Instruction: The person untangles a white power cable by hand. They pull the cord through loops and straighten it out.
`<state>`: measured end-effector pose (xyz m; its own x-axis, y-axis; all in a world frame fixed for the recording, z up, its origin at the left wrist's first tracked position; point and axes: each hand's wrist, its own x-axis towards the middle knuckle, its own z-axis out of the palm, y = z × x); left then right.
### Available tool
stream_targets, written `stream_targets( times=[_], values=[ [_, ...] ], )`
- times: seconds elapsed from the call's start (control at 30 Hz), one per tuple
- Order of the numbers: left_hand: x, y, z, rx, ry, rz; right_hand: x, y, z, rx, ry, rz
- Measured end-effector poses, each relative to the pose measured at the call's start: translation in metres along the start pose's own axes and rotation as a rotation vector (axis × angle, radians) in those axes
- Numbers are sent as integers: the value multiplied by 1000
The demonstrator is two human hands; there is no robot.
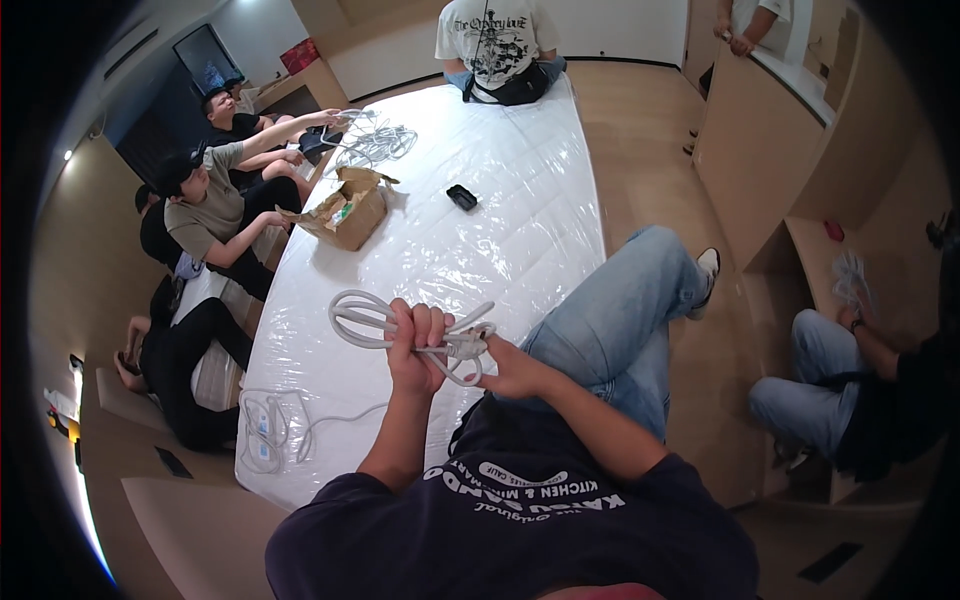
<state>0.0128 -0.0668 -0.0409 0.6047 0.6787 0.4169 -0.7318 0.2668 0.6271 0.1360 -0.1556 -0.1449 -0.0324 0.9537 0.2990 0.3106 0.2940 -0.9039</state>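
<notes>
A looped light-grey cable [352, 322] is held above the near part of the plastic-covered mattress [480, 250]. My left hand [416, 345] is closed in a fist round the middle of its loops, which stick out on both sides. At the right end of the bundle, a pale plug or connector [464, 346] hangs by the cable. My right hand [518, 370] pinches the cable beside that connector, its thumb on top; some of its fingers are hidden.
On the mattress lie another grey cable coil [265, 432], an opened cardboard box [352, 218], a small black tray-like object [462, 197] and a heap of cables [375, 143]. Several people sit along the left side; one sits at the far end, another at the right with a cable bundle [853, 280].
</notes>
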Motion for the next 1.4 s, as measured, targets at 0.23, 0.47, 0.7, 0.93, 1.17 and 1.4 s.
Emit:
stream_targets(
  times=[0.23,0.47,0.7,0.93,1.17,1.4],
  values=[
    [1,18,-14,-468,-182,-263,5,8,-5,289,513,-87],
    [-6,6,-12,-511,-304,-391,-4,-8,-6,307,-393,56],
    [8,11,-16,-466,31,-271,0,16,1,408,-71,123],
    [16,19,-28,-354,227,-267,3,-5,-10,744,505,130],
    [18,19,-31,-241,383,-163,-4,-6,-20,1119,282,-18],
    [21,54,-64,-495,269,35,3,-4,-2,342,-79,295]
  ],
)
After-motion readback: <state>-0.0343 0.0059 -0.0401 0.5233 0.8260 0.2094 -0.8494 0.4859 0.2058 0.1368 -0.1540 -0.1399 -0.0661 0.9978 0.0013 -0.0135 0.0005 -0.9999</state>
